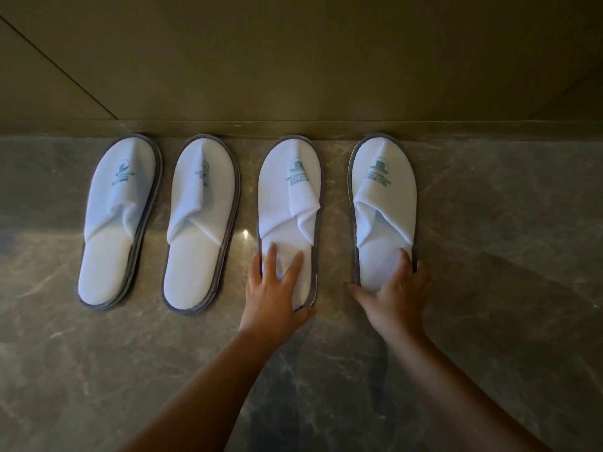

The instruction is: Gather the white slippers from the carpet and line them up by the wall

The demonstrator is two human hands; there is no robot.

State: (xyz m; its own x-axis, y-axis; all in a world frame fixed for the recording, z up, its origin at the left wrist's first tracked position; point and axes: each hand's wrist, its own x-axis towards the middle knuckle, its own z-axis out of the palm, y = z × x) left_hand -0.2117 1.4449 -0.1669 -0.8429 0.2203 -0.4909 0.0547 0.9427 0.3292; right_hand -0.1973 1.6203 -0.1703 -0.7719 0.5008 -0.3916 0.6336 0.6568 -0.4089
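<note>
Several white slippers with grey edging and a green logo lie side by side on the stone floor, toes touching the wall's base (293, 128). The leftmost slipper (111, 256) and the second slipper (195, 265) lie untouched. My left hand (272, 288) rests on the heel of the third slipper (287, 197), fingers spread over the insole and thumb hooked around the heel edge. My right hand (396, 295) clasps the heel of the rightmost slipper (381, 203), thumb on its left side and fingers on its right.
The floor (489, 305) is polished grey-brown marble with pale veins. A smooth olive-brown wall (293, 60) rises behind the slippers, with a seam at the upper left. No carpet is in view.
</note>
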